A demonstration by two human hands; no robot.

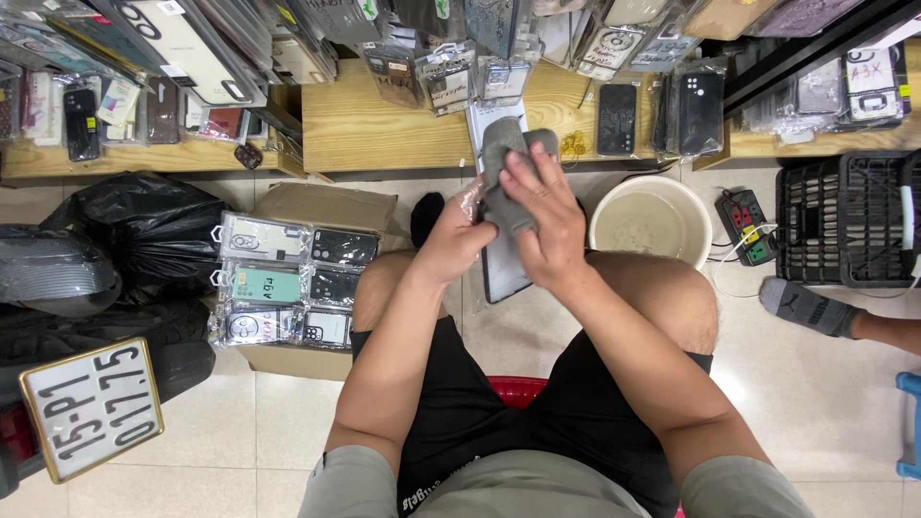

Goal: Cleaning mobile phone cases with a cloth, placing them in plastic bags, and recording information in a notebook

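pressing a soft grey cloth (507,173) against a flat phone case in a clear plastic sleeve (501,269), the person holds both things up over their knees, above the tiled floor (815,384). the right hand (542,225) lies flat on the cloth with fingers spread and bent over it, which looks like a wiping grip. the left hand (456,240) is closed around the sleeve's left edge, thumb and fingers pinching the crinkled plastic, seemingly to steady it against the pressure. just to the right of the hands stands a round cream plastic bucket (652,223) on the floor, within easy reach. to the left a brown cardboard box (317,206) carries rows of packaged phone cases (288,288), laid flat side by side. beyond, low wooden shelves (384,129) hold more packaged cases leaning upright. farther right sit a power strip (746,225) and a black plastic crate (844,216), with another person's grey-socked foot (806,307) near it.
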